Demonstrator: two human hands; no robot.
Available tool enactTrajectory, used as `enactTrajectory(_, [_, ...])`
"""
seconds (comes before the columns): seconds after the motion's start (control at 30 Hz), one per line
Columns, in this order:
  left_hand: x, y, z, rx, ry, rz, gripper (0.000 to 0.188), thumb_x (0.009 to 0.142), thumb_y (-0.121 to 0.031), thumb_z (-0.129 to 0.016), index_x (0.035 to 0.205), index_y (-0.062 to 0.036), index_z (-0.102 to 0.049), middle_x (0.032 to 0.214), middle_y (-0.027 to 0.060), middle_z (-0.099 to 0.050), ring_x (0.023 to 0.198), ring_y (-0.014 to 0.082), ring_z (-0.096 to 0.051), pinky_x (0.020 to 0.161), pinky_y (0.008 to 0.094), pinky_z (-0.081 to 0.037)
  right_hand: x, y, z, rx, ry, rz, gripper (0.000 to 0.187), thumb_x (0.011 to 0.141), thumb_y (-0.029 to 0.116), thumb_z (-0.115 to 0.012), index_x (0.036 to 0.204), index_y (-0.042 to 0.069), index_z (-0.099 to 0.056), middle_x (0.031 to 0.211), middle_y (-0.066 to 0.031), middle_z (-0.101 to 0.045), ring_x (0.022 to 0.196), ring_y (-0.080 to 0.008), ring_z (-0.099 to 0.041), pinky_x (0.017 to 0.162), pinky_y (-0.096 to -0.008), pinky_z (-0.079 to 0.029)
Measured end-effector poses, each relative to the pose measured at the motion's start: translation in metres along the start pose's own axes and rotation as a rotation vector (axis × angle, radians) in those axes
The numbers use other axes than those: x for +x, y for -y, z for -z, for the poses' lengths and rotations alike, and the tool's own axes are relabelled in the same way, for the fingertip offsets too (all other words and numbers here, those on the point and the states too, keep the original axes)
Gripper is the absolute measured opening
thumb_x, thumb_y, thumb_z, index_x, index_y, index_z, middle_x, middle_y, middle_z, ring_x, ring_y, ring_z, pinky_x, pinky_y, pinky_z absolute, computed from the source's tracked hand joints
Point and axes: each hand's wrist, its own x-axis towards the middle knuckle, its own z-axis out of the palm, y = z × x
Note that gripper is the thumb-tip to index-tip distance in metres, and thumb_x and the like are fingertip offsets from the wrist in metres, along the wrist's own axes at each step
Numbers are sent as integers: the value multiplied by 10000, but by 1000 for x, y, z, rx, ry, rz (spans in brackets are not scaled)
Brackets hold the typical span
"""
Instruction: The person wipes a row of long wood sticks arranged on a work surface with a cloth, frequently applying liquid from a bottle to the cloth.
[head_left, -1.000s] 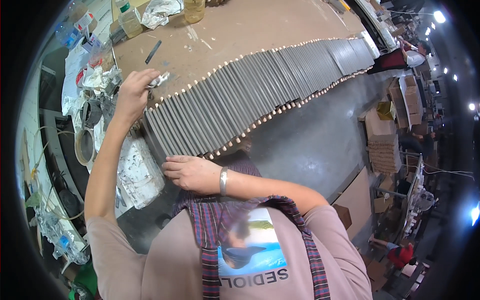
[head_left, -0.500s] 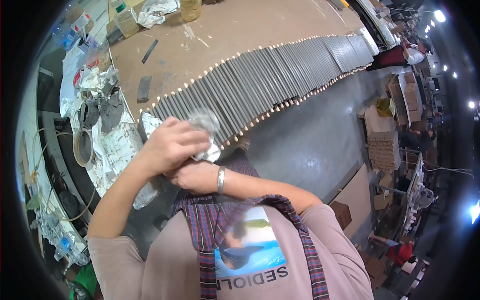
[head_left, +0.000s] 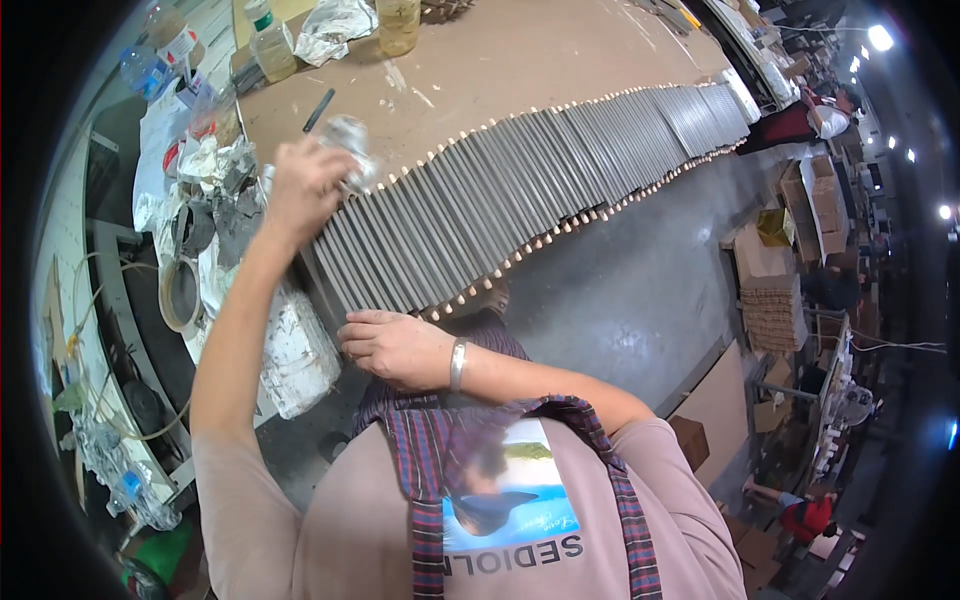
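Note:
A long row of grey sticks (head_left: 500,185) with pale, bare ends lies side by side, slanting from near left to far right. My left hand (head_left: 305,185) is at the far ends of the leftmost sticks, closed around a crumpled whitish rag (head_left: 347,150) blurred by motion. At the near ends of those same sticks is my right hand (head_left: 395,350), a silver bangle on its wrist. Its fingers are curled together against the stick ends, and whatever they hold is hidden beneath them.
The sticks lie on a brown board (head_left: 480,75). A dark thin bar (head_left: 319,110) lies beyond my left hand. Bottles (head_left: 270,50) and a jar (head_left: 398,25) of yellowish liquid stand at the back left. A tape roll (head_left: 180,295) and stained wrappings lie to the left.
My left hand has swept away from me with the rag, from the near ends of the sticks to the far ends. My right hand stays at the near ends, now uncovered.

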Motion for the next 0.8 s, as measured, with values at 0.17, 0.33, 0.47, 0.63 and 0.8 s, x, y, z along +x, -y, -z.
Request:
enactTrajectory(0.17, [-25, -64, 14, -330, 18, -127, 261, 669, -16, -644, 846, -175, -751, 896, -37, -725, 845, 236, -613, 735, 399, -455, -6, -6, 2, -63, -18, -25, 268, 721, 120, -651, 954, 0, -707, 1162, -125, -663, 1250, -287, -546, 1180, -436, -339])
enactTrajectory(0.33, [-19, 2, 8, -106, 37, 21, 295, 669, 38, -620, 841, -170, -741, 987, -51, -718, 871, 224, -589, 784, 379, -444, 2, 2, -1, -21, -42, -42, 317, 730, 117, -647, 1012, -22, -693, 1193, -134, -646, 1259, -282, -542, 1176, -427, -340])
enactTrajectory(0.47, [-20, -29, 9, -225, -36, 14, 272, 652, 54, -642, 850, -109, -730, 982, 6, -714, 882, 273, -621, 765, 415, -515, -4, -2, 3, -53, -10, -75, 317, 745, 111, -634, 1030, -16, -693, 1210, -134, -644, 1260, -274, -544, 1175, -425, -342])
enactTrajectory(0.63, [-26, -17, -2, -275, -22, 33, 335, 696, 85, -617, 943, -100, -748, 1051, 54, -711, 969, 314, -625, 872, 389, -535, 1, 2, 8, -72, -9, -72, 304, 779, 111, -613, 1045, -10, -696, 1214, -114, -648, 1254, -259, -554, 1170, -413, -351])
enactTrajectory(0.8, [13, 4, 36, -314, -180, 425, 252, 731, 44, -621, 930, -46, -747, 940, 67, -709, 940, 278, -643, 836, 371, -517, 2, 3, 7, -50, -11, -70, 299, 784, 118, -606, 1041, -2, -700, 1217, -99, -650, 1255, -260, -556, 1164, -416, -362])
